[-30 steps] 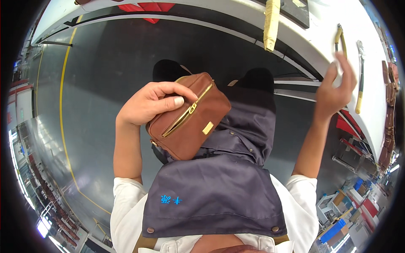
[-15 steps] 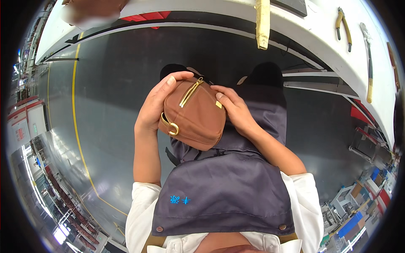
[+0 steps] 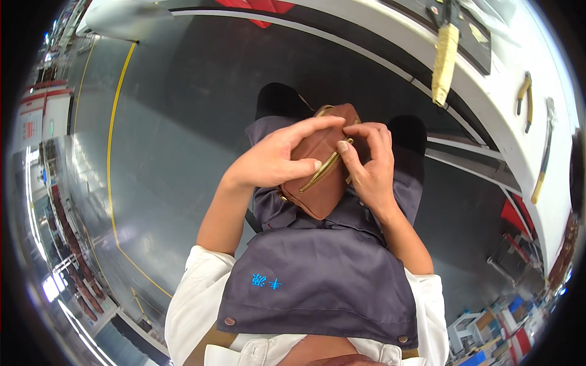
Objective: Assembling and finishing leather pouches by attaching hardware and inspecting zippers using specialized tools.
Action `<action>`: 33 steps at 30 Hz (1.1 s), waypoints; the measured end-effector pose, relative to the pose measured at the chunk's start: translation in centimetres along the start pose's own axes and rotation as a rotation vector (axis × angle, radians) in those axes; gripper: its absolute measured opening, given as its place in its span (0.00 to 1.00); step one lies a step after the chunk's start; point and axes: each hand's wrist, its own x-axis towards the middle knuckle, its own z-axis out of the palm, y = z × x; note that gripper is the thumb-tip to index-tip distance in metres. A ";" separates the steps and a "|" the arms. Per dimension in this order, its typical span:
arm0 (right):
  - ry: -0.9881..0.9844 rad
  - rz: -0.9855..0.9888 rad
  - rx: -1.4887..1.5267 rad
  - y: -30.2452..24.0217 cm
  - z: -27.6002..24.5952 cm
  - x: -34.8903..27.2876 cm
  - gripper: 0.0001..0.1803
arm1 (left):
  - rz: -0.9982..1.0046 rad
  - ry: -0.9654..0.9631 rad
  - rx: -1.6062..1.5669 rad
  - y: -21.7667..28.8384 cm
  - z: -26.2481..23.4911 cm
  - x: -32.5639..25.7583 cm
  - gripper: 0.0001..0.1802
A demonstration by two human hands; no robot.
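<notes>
At the far left, a grey floor (image 3: 152,152) with a curving yellow line (image 3: 110,183) runs under the person.

The left hand (image 3: 274,161) comes in from the lower left. Its grip is closed on a small brown purse (image 3: 320,183): the fingers lie across the purse's upper face and the thumb presses against its front, just beside the zip.

The purse sits in front of the person's waist, held in the air above a dark grey apron (image 3: 323,274), between both hands and clear of the counter. It is made of smooth reddish-brown leather, with rounded corners and a soft, slightly bulging body. A brass-coloured zip (image 3: 323,171) runs on a slant across its face, from lower left to upper right, and looks shut along the part that shows. A small metal ring shows at its lower left corner, and a thin strap loops over its top edge. The lower end of the purse points down toward the apron.

The right hand (image 3: 369,165) meets the purse from the right. Its grip pinches at the upper end of the zip, fingertips bent inward and touching the leather there.

Farther right, a white counter (image 3: 488,97) curves along the upper right edge. A yellowish strip (image 3: 444,61) hangs over its near edge, and pliers (image 3: 524,91) lie on top toward its right end.
</notes>
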 end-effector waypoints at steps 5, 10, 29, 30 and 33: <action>-0.030 0.086 0.191 -0.9 -0.4 0.2 0.04 | 0.047 0.019 0.053 -1.1 0.7 0.1 0.36; 0.008 -0.037 0.079 -0.4 -0.5 -0.2 0.07 | 0.002 0.075 0.007 -0.9 1.0 0.4 0.33; 0.037 -0.290 -0.237 -1.3 -0.9 0.0 0.10 | 0.036 0.224 0.068 -1.7 2.2 1.6 0.23; 0.028 -0.422 -0.235 -1.4 -0.8 -0.1 0.10 | 0.056 0.219 0.025 -1.8 2.0 1.6 0.23; -0.009 -0.568 -0.204 -1.0 -0.9 0.2 0.11 | 0.037 0.186 0.031 -1.8 1.7 1.5 0.22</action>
